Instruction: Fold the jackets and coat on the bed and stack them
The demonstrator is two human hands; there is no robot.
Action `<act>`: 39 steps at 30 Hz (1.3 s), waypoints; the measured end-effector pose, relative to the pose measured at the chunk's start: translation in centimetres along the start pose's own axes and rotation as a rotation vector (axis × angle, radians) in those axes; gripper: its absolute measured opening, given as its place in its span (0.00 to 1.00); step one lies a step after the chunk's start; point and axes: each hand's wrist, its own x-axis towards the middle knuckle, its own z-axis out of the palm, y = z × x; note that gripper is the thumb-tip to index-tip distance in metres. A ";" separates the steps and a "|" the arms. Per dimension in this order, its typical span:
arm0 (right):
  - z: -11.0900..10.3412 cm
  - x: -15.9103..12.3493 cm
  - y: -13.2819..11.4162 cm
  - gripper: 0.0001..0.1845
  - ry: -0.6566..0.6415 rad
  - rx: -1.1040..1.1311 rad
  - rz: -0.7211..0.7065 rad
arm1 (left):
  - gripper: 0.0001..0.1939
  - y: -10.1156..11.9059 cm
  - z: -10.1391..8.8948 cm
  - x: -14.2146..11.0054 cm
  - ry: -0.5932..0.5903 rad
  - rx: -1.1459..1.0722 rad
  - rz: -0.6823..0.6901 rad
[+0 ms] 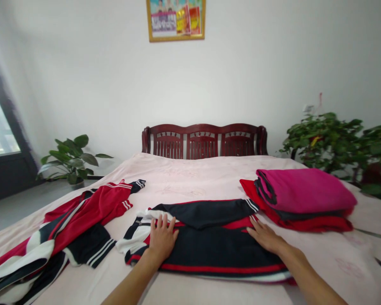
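- While the left hand (pixel 163 239) and the right hand (pixel 266 236) lie palm down on the same garment, neither has hold of anything: both are open, fingers spread, flat against the cloth.
- Under both hands is a folded navy, red and white track jacket (pixel 222 254), lying on the bed between them and a little beyond. The left hand sits toward its white-trimmed left end, the right hand toward its right end.
- Just beyond the hands, a navy sleeve (pixel 206 214) with a white-striped cuff lies folded across the top of the jacket, its cuff pointing right.
- Left of the left hand, a second track garment (pixel 79 220) in red, navy and white lies loosely spread and rumpled, with striped cuffs.
- Beyond and right of the right hand, a folded magenta cloth (pixel 305 190) sits on a folded red garment (pixel 305 224), just beside the jacket.
- All of these lie on a pale pink bedsheet (pixel 190 178).
- Straight ahead of the hands, past the far edge of the bed, stands a dark red wooden headboard (pixel 203 142), with a framed picture (pixel 176 20) on the white wall above it.
- Far to the left of the hands are a window (pixel 0 118) and a leafy potted plant (pixel 71 159); far to the right, a bushier plant (pixel 324 140).
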 end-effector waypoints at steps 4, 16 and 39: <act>-0.9 -4.5 0.5 0.35 -0.033 -0.015 0.045 | 0.23 -0.6 -0.4 -3.1 0.041 0.013 -0.032; -0.9 -11.1 -0.3 0.34 0.250 0.087 0.244 | 0.24 -3.5 -1.3 -7.5 0.103 0.098 -0.356; -1.6 -11.1 1.0 0.33 0.210 0.256 0.375 | 0.19 -4.7 -0.8 -7.5 0.096 -0.112 -0.423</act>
